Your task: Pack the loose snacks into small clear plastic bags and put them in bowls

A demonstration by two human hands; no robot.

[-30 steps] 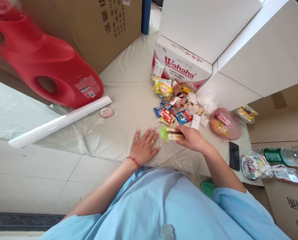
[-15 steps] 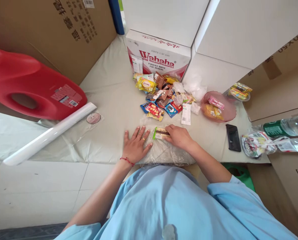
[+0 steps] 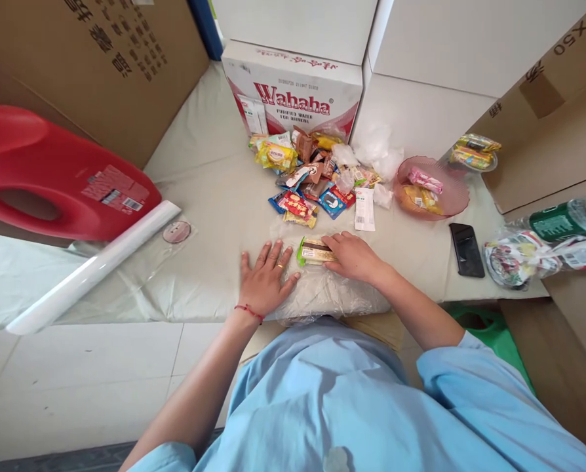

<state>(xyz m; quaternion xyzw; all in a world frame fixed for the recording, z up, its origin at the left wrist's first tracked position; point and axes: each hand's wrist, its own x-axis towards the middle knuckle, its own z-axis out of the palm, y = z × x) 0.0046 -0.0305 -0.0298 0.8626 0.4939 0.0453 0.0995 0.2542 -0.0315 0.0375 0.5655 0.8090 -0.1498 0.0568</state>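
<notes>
My left hand lies flat with fingers spread, its thumb side touching a clear plastic sheet or bag near the table's front edge. A red string bracelet circles that wrist. My right hand closes over the right end of a snack packet with a green end and a barcode, lying on the plastic. My fingers hide part of the packet. Beyond my hands is a heap of wrapped snacks, among them a red packet, a blue packet and a white packet.
A pink bowl holds several snacks at the right. Near it lie a black phone and a plastic bottle. A white roll and a red jug stand left. Behind the heap is a Wahaha carton.
The camera view has shifted and turned slightly. My left hand stays flat and spread. My right hand still holds the packet at nearly the same spot.
</notes>
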